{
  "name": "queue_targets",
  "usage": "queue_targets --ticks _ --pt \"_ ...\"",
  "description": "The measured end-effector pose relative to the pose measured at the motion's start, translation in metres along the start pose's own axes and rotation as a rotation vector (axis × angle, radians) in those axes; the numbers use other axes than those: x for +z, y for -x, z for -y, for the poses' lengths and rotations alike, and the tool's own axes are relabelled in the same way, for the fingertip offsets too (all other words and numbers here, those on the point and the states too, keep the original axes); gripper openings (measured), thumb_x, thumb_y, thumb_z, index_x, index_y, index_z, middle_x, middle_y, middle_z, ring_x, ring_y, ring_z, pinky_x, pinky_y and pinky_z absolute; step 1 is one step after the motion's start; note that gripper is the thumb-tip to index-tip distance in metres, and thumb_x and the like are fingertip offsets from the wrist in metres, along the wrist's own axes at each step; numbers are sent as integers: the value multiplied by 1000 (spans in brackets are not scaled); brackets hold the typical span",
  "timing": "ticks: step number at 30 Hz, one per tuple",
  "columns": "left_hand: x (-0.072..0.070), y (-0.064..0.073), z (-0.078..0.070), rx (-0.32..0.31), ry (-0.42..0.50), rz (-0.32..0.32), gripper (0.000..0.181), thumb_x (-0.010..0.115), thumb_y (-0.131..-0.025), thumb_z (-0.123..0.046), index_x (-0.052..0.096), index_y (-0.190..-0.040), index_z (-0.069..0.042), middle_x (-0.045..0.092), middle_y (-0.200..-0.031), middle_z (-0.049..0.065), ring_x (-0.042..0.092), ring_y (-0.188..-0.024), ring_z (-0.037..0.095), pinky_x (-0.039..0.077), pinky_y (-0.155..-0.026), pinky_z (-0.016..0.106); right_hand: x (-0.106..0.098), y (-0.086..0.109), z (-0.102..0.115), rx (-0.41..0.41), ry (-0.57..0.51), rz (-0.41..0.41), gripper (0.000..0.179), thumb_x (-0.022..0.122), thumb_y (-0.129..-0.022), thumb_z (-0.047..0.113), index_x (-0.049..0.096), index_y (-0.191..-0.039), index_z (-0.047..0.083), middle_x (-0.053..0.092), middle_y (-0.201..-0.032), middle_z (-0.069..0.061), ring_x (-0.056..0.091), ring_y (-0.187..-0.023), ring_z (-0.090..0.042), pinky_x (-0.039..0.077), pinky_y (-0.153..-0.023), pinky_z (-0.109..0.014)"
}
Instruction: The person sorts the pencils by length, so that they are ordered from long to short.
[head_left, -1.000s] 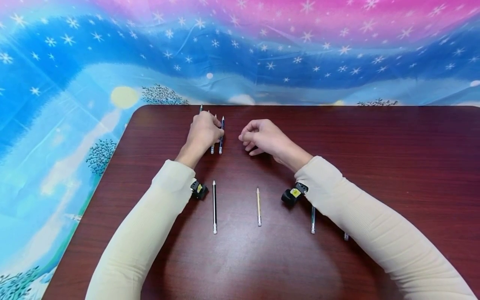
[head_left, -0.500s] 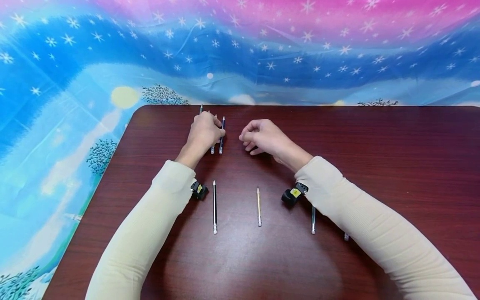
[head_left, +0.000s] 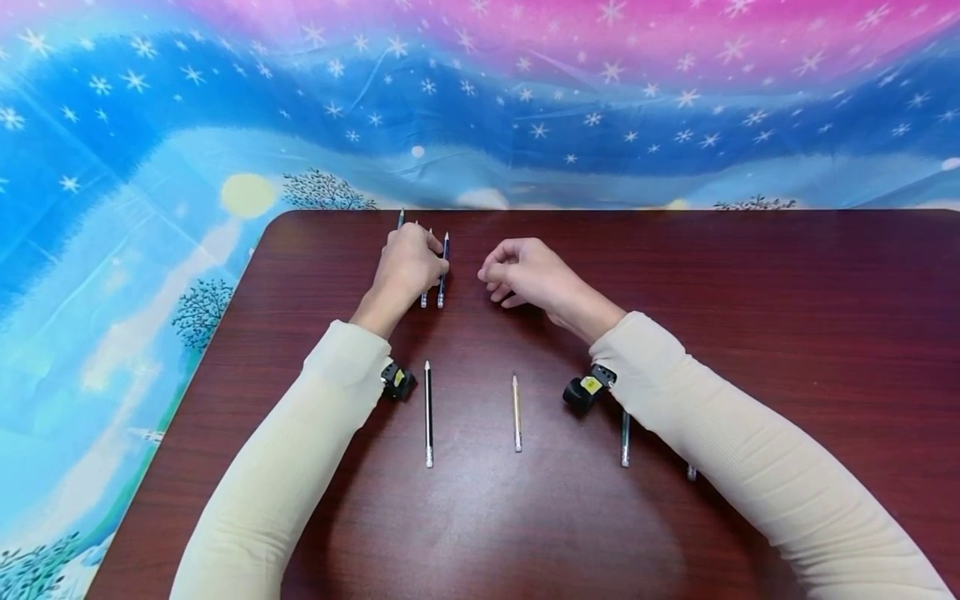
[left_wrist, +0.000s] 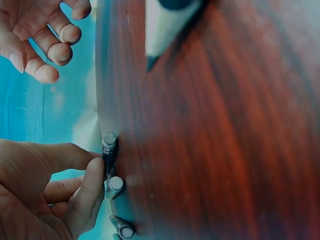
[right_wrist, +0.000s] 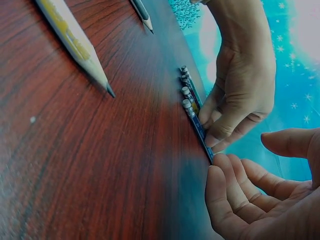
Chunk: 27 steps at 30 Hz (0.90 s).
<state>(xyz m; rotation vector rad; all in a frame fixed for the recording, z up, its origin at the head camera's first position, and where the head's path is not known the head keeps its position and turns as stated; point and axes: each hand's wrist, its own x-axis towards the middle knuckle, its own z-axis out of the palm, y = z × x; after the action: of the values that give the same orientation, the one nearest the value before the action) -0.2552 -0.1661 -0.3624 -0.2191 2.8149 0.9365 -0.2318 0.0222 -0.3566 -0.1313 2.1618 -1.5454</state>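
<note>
At the far left of the table, my left hand [head_left: 408, 260] reaches over several pencils lying side by side. Its thumb and forefinger pinch the dark blue pencil [right_wrist: 198, 131], the rightmost of that row, which lies on the wood. A neighbouring pencil [head_left: 424, 298] pokes out under the hand, and a green-tipped pencil [head_left: 401, 217] shows beyond the knuckles; the rest of the row is mostly covered. My right hand [head_left: 531, 273] hovers to the right of the row with loosely bent fingers and nothing in them. In the right wrist view its fingertips [right_wrist: 216, 172] overlap the blue pencil's far end.
Nearer me on the brown table [head_left: 480, 533] lie a black pencil [head_left: 428, 412] and a yellow pencil [head_left: 517, 412]. A dark pencil [head_left: 626, 442] and another pencil [head_left: 692, 472] are partly hidden by my right sleeve. A patterned cloth [head_left: 480, 108] hangs behind the far edge.
</note>
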Motion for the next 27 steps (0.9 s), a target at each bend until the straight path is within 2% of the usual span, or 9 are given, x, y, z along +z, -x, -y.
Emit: queue_targets --ticks 5,13,20,27 --pt "0 0 0 -3 7 2 22 70 -99 -12 74 -119 -3 78 -109 13 78 -86 21 63 -76 35 0 0 0 -4 5 2 11 58 -104 12 66 -108 5 69 -106 -17 67 -81 -19 62 -81 -37" --pt "-1 1 0 2 14 -5 21 71 -99 -12 75 -117 -3 77 -110 13 79 -84 21 64 -77 33 -1 1 1 -7 4 1 11 59 -103 12 66 -108 5 69 -103 -16 67 -82 -18 62 -83 -39" --pt "-4 5 0 12 44 -22 21 69 -100 -13 75 -118 -3 77 -112 12 77 -80 19 63 -70 31 -7 2 1 2 16 4 13 59 -104 13 65 -111 5 68 -104 -15 68 -84 -19 62 -83 -37" --pt "-10 16 0 61 60 -48 23 64 -100 -16 75 -117 -5 79 -96 10 76 -70 16 59 -71 31 -16 14 3 -21 7 -4 15 59 -104 13 65 -114 3 68 -100 -12 71 -89 -26 62 -84 -37"
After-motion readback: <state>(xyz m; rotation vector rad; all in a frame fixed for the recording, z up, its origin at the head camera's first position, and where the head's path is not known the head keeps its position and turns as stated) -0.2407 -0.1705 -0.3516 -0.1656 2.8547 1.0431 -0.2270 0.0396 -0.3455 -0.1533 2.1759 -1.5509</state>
